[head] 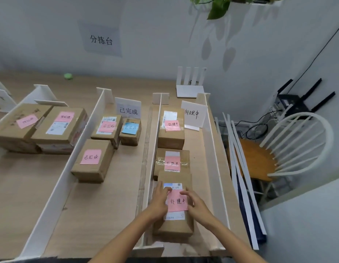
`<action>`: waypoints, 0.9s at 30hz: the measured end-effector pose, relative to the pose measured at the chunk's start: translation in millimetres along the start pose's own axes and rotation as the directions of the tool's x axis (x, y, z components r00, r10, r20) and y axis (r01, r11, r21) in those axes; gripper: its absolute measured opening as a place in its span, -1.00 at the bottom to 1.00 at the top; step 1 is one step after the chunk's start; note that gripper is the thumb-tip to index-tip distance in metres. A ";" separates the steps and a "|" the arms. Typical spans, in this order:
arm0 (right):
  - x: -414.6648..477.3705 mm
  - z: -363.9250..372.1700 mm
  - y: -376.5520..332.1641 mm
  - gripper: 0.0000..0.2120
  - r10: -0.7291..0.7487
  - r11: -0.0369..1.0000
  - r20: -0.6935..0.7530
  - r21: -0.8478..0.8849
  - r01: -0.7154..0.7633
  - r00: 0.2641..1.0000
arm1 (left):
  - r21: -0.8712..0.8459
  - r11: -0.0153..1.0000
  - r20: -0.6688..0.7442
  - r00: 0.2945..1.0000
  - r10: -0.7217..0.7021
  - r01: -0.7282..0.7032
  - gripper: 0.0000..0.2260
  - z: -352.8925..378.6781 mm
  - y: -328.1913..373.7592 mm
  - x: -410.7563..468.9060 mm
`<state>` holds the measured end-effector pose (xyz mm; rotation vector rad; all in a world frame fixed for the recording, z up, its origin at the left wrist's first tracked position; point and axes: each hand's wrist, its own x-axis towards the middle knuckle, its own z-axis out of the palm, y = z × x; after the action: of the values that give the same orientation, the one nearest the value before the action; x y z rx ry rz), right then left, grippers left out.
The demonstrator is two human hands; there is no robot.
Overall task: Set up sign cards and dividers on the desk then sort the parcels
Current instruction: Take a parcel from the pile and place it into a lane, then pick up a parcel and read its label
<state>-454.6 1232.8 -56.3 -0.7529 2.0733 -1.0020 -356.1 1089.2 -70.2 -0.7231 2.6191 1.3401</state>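
A cardboard parcel [174,227] with a pink note [177,201] lies nearest me in the rightmost lane. My left hand [159,200] rests on its top left, fingertips on the shipping label. My right hand [195,203] touches the note's right edge with loosely bent fingers. Two more pink-noted parcels [171,133] [171,162] sit farther along the same lane, in front of a white sign card [194,113]. White dividers [153,149] [210,149] wall this lane. The middle lane holds a sign card [128,109] and three parcels [92,160].
Two larger parcels [58,126] with pink notes lie in the left lane past another divider [70,168]. A white router [190,88] stands at the desk's back. Loose white strips [240,177] lean beside a white chair [297,149] to the right of the desk.
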 end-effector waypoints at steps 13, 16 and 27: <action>14.1 11.9 -60.2 -0.75 -0.282 0.915 0.051 -0.287 0.284 0.958 | -0.027 0.992 -0.380 0.916 -0.128 0.127 -0.76 -59.6 8.5 -81.1; 14.4 40.2 -96.7 -0.75 -0.374 0.864 0.171 -0.294 0.410 0.912 | -0.061 0.980 -0.484 0.853 -0.195 0.189 -0.77 -101.8 -12.9 -125.5; 7.4 232.8 -264.9 -0.71 -0.581 0.727 0.418 -0.120 0.676 0.699 | -0.309 0.884 -0.808 0.394 -0.439 0.351 -0.74 -240.2 -117.8 -356.3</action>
<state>-223.9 989.9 54.4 -1.7521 1.6505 -0.8406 39.2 970.2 97.6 -2.4323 2.6132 1.0686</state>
